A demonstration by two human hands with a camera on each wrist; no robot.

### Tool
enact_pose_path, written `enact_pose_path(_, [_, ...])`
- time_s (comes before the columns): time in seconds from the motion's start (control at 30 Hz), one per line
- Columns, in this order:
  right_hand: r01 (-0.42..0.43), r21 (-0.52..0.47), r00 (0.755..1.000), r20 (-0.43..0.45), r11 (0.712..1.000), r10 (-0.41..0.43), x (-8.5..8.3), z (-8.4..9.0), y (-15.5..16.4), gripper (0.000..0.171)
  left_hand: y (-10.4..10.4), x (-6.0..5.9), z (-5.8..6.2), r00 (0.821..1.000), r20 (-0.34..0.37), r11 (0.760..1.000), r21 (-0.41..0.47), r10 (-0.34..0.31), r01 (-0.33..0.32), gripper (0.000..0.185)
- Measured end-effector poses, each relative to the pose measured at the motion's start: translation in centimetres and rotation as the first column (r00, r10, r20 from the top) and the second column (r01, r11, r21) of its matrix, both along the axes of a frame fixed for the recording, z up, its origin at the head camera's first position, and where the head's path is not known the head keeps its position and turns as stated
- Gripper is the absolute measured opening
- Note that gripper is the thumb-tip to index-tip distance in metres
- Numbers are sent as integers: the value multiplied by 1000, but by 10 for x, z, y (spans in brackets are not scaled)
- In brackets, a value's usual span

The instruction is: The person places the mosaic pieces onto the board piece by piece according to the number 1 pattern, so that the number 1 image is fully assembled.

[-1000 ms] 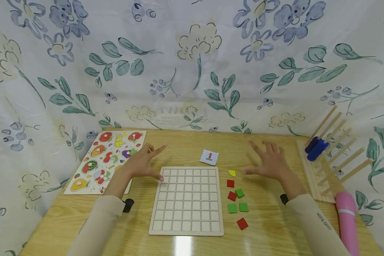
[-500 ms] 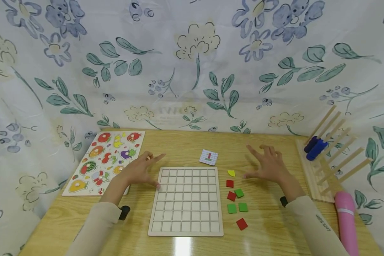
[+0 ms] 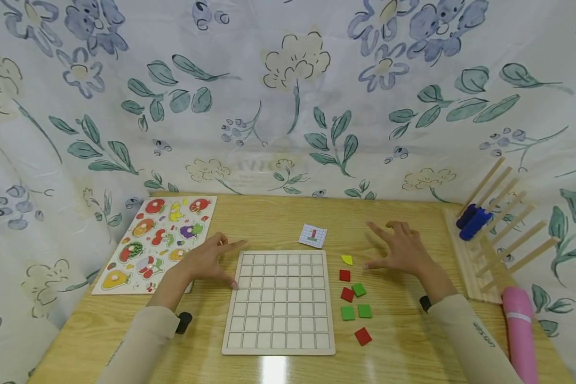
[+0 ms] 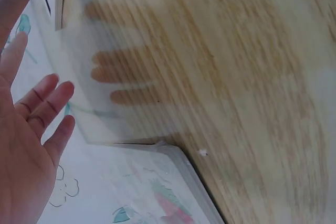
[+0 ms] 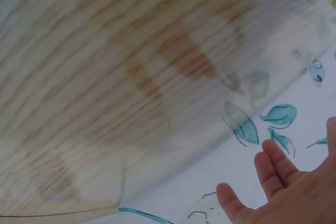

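Observation:
A pale wooden grid board [image 3: 279, 301] lies flat in the middle of the table. My left hand [image 3: 210, 260] hovers just left of its top left corner, fingers spread and holding nothing; the thumb tip is near the board's edge. My right hand [image 3: 399, 248] is spread, palm down, to the right of the board and holds nothing. Red and green square tiles [image 3: 355, 305] and a yellow quarter-round piece [image 3: 348, 260] lie between the board and my right hand. A small pattern card [image 3: 313, 235] sits behind the board. The wrist views show open palms [image 4: 26, 129] [image 5: 283, 192] over the tabletop.
A fruit peg puzzle [image 3: 156, 241] lies at the left of the table. A wooden rod rack [image 3: 496, 234] with blue pieces [image 3: 472, 221] stands at the right. A pink cylinder [image 3: 520, 330] lies near the front right corner. Floral cloth [image 3: 288, 96] walls the table.
Both hands have sunk lower and drawn slightly toward me. The left hand has slid a little left along the board's corner. Nothing was picked up.

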State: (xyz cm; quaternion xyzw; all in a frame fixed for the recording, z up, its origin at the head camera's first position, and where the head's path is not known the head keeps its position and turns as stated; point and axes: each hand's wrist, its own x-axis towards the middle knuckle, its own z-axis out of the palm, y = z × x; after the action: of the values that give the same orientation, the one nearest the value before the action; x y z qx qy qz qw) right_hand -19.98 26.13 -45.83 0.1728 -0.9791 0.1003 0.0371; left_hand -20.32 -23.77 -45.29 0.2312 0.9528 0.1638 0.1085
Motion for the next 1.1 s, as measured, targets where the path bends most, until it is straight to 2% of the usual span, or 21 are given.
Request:
enact_pose_path(0.23, [-20, -17, 999, 41, 1000, 20, -1, -5, 0, 107, -1, 0, -5, 1000, 5, 1000, 9, -26, 26, 104])
enact_pose_path(0.7, [-47, -58, 994, 92, 997, 52, -2, -12, -7, 100, -7, 1, -14, 1000, 14, 999, 40, -17, 17, 98])
enact_pose_path(0.97, [-91, -72, 990, 97, 993, 98, -4, -10, -18, 85, -10, 1, -17, 1000, -6, 996, 85, -26, 27, 96])
enact_pose_path(1.1, [-147, -85, 980, 121, 986, 156, -8, -6, -26, 72, -11, 1, -19, 1000, 6, 996, 84, -19, 19, 97])
